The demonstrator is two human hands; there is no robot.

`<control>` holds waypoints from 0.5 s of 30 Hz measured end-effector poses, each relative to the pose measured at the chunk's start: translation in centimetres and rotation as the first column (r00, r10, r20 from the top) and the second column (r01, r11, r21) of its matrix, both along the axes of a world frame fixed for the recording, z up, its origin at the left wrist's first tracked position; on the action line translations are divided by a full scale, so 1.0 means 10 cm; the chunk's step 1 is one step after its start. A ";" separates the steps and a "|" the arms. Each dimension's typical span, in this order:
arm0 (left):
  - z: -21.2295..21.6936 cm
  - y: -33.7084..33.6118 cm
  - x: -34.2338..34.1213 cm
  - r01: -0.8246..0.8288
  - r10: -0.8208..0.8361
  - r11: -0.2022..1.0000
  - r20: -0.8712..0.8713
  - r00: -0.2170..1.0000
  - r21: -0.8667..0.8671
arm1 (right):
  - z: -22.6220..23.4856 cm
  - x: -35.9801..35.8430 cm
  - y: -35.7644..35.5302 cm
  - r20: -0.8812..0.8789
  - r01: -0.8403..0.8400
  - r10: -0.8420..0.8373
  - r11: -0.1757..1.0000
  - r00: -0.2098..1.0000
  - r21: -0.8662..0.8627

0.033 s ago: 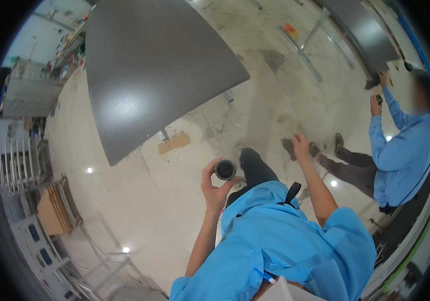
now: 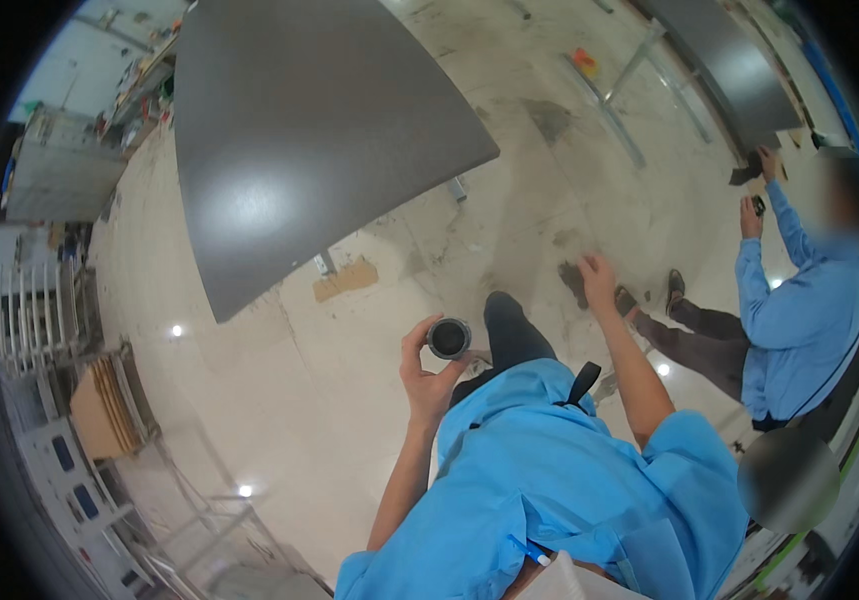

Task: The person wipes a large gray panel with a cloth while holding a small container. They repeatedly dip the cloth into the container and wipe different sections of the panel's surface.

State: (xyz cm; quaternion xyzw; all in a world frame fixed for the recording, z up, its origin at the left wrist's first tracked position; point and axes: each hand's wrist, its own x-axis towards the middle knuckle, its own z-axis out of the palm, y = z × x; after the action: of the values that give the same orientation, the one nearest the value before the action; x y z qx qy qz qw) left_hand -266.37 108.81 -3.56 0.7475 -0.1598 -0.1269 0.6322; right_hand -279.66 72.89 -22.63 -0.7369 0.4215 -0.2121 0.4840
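Observation:
Over the floor in front of my body, my left hand [image 2: 421, 372] is curled around a short, round, dark cup-like container [image 2: 448, 339]. It has a grey rim and a black inside or top, and its kind is not plain. To the right, my right hand [image 2: 598, 284] is held out with thumb and fingertips drawn together. Anything between those fingertips is too small to make out. Beyond my left hand stands a large table with a dark grey top [image 2: 319, 130]; neither hand touches it.
On the right, a person in a blue shirt [image 2: 799, 310] reaches toward another dark tabletop [image 2: 734, 70]. A blurred head [image 2: 789, 480] shows at lower right. Flat brown cardboard [image 2: 346, 279] lies under the near table edge. Racks [image 2: 39, 315] and brown boards [image 2: 104, 410] stand left.
A blurred head has come into view at the lower right. The whole view has shifted slightly. My hands keep nearly the same pose, the left still around the dark container.

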 end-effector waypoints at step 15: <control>0.19 -2.18 -0.04 -0.280 0.272 0.960 -0.197 0.942 -0.012 | 0.43 2.51 -1.67 -0.011 -0.762 0.790 0.588 0.613 -0.272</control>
State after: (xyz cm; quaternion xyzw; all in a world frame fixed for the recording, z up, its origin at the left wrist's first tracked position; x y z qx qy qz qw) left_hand -266.77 86.99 -1.64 0.7337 0.0062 -0.1060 0.6711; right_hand -254.59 56.17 -18.35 -0.8883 -0.0003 -0.0712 0.4536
